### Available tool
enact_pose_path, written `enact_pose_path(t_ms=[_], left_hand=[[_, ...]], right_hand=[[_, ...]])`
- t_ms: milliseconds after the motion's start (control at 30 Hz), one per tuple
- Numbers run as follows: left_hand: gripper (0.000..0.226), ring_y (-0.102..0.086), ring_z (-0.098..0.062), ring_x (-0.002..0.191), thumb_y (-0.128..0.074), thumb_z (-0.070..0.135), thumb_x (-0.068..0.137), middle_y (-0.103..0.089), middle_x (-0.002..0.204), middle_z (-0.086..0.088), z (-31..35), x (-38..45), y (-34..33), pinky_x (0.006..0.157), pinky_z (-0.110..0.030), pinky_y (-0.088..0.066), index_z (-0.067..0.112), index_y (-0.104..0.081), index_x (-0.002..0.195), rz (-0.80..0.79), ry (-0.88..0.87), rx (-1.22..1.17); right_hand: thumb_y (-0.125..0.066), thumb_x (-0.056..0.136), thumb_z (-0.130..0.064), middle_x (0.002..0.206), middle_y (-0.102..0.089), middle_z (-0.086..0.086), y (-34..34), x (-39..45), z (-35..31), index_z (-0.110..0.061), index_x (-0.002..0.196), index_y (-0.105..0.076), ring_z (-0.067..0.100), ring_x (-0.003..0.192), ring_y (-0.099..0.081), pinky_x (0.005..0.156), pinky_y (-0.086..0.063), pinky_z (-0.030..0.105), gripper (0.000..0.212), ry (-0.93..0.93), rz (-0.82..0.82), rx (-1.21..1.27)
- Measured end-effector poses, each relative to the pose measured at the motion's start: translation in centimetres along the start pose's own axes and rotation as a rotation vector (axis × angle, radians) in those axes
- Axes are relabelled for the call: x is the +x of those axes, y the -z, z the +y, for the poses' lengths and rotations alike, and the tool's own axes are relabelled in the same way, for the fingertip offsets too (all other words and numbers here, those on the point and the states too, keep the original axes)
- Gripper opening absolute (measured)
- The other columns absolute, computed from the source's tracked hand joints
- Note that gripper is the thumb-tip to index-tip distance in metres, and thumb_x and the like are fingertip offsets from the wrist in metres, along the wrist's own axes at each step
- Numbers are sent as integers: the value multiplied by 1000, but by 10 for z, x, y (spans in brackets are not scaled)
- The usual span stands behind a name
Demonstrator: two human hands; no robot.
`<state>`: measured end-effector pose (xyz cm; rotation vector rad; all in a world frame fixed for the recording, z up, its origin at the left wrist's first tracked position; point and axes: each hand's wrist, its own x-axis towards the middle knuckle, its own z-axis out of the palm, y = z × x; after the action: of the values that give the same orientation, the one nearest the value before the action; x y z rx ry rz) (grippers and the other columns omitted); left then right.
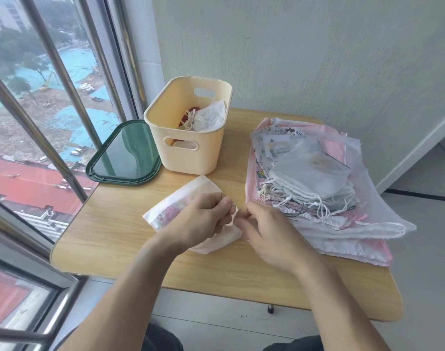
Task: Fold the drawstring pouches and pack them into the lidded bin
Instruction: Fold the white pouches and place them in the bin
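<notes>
Pouch on table, under both hands, left hand and right hand pinching it.

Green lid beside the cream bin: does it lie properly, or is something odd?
The dark green plastic lid lies upside down left of the cream plastic bin, and its left edge overhangs the wooden table.

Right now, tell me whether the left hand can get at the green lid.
Probably yes. The green lid lies flat on the table left of the cream bin, with bare tabletop between it and the left hand. That hand grips the white pouch, so it must let go first.
</notes>
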<state>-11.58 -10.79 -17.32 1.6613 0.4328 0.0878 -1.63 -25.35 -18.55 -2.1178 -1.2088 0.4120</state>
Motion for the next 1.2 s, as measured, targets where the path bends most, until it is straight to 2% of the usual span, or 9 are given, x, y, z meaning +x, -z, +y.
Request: enact_pose_path(t_ms=[133,333,467,667,900,1000,1067,1133,1200], left_hand=[[29,-35,-3,45,-40,14,107,-43,57,9,-3,1,0,46,-11,-32,8,-55,83,-11,-12,6],[22,-40,-6,52,-54,17,102,-50,56,11,-7,3,5,52,-16,-33,2,-67,92,61,-131,68],[24,-42,-17,59,-64,34,93,-56,60,3,-9,1,12,58,-28,-34,12,-73,86,45,-160,138],[14,-58,-1,60,-67,25,93,-68,65,12,-11,0,9,60,-17,-44,19,-74,82,96,-99,328],[16,-53,-2,60,-67,28,91,-70,71,9,-13,1,15,61,-19,-46,24,-75,77,198,-130,426],[16,-59,-1,67,-66,30,91,-71,75,14,-15,2,19,67,-22,-49,25,-74,78,232,-113,443],[17,-58,0,66,-64,30,91,-71,75,12,-15,2,21,65,-19,-46,24,-74,78,247,-110,447],[18,-58,2,67,-63,28,92,-71,75,13,-15,1,22,64,-15,-44,22,-74,80,260,-114,436],[18,-58,3,67,-61,27,92,-71,77,12,-14,0,23,63,-14,-43,21,-74,81,269,-104,425]], right_hand=[[-57,101,-27,100,-51,-8,8,2,5,-20,92,-61,4,96,-51,72,-44,6,13,58,113,-2],[-50,104,-32,94,-46,-18,0,1,0,-25,94,-53,6,89,-53,73,-56,39,13,69,98,52],[-61,100,-27,76,-56,-16,2,0,-1,-25,88,-59,6,76,-57,68,-54,34,13,37,64,91],[-66,96,-10,84,-68,3,23,-6,0,-17,93,-68,6,71,-64,67,-52,17,7,-18,-24,256],[-62,99,-17,79,-66,2,28,-10,-3,-17,104,-64,3,67,-66,62,-51,18,5,-102,-109,328],[-76,88,-35,61,-63,-5,31,-11,-4,-25,95,-69,2,57,-60,65,-53,30,14,-122,-102,125],[-82,80,-41,52,-55,-20,33,-15,-5,-26,89,-73,-3,53,-56,69,-55,26,19,-178,-157,3],[-83,78,-34,57,-58,-24,34,-18,-4,-24,83,-76,-6,57,-58,69,-55,22,13,-207,-210,-56],[-82,78,-32,69,-61,-21,34,-20,-6,-29,85,-75,-4,66,-56,66,-48,18,11,-167,-71,-96]])
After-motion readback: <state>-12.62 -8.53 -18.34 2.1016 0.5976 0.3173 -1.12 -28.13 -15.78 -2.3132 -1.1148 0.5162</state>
